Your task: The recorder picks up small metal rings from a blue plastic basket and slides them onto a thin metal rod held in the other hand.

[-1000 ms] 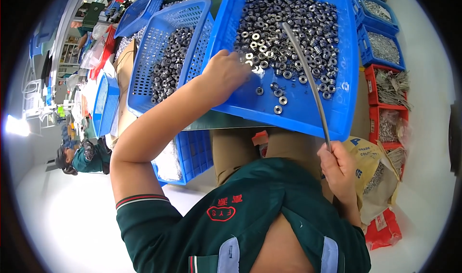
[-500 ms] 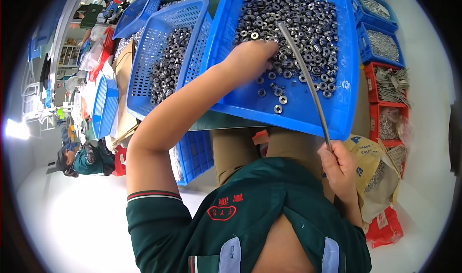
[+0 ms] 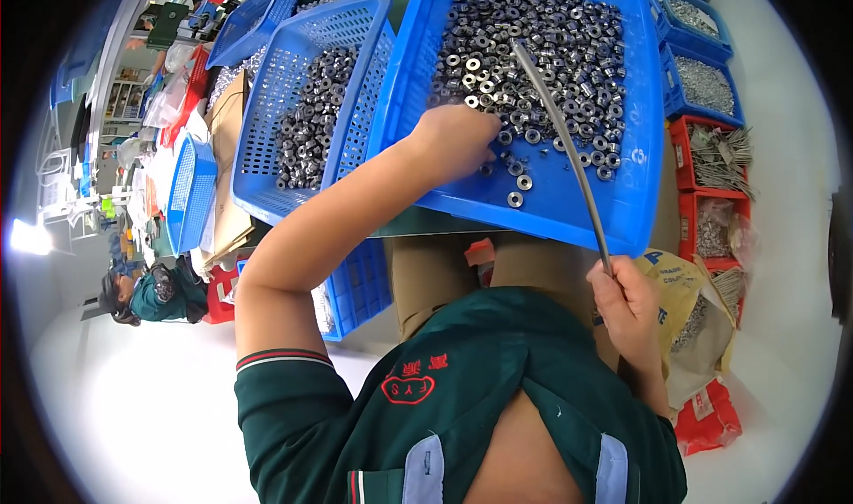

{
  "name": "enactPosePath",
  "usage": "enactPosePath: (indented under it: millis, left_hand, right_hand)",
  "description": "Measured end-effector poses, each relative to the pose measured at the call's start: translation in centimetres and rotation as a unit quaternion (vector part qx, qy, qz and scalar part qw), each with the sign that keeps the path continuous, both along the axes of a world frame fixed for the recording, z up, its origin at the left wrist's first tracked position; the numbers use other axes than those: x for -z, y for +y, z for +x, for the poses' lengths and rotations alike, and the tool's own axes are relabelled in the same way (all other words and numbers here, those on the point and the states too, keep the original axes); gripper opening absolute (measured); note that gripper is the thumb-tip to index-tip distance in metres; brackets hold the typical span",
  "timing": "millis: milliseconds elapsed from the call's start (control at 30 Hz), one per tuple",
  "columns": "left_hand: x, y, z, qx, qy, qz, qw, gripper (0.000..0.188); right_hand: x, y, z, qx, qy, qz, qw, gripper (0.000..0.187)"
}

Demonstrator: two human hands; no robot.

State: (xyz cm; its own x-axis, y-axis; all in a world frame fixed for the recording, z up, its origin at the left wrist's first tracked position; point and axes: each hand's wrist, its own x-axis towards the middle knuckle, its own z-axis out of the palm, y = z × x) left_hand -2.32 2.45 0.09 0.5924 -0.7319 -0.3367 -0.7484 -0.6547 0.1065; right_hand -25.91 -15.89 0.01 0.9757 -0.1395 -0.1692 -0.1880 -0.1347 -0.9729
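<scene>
Right grip (image 3: 628, 304) closed on the near end of a slim grey rod (image 3: 575, 160), which slants away from it, masking some metal rings (image 3: 577, 55). Left grip (image 3: 455, 140) at the rings' near-left edge, fingertips partly hidden; I cannot tell if it holds any. Rings small, shiny, loose in the blue tray (image 3: 555, 205) beneath it. Further left: perforated basket (image 3: 255, 159), similar pieces (image 3: 313, 117) inside.

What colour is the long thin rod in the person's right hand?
The rod is a dull silvery grey, showing best in the head view.
</scene>
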Motion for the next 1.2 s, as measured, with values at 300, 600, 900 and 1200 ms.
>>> enactPosePath:
  millis: [300,600,900,1200]
  left_hand:
    - [-1.5,0.6,1.4,-0.167,0.123,-0.172,0.963,0.024]
    - [-1.9,1.2,0.9,-0.342,0.601,-0.57,0.444,0.015]
    - [-2.2,0.8,0.3,-0.277,0.575,-0.583,0.503,0.016]
    - [-2.1,1.2,-0.1,-0.229,0.57,-0.579,0.537,0.027]
  right_hand:
    - [0.0,0.3,-0.1,0.013,0.014,0.028,0.999,0.015]
    - [0.5,0.5,-0.7,0.008,0.059,0.212,0.975,0.013]
    - [0.0,0.6,-1.2,-0.014,0.076,0.195,0.978,0.014]
    - [-0.4,-0.2,-2.1,-0.039,0.086,0.171,0.981,0.017]
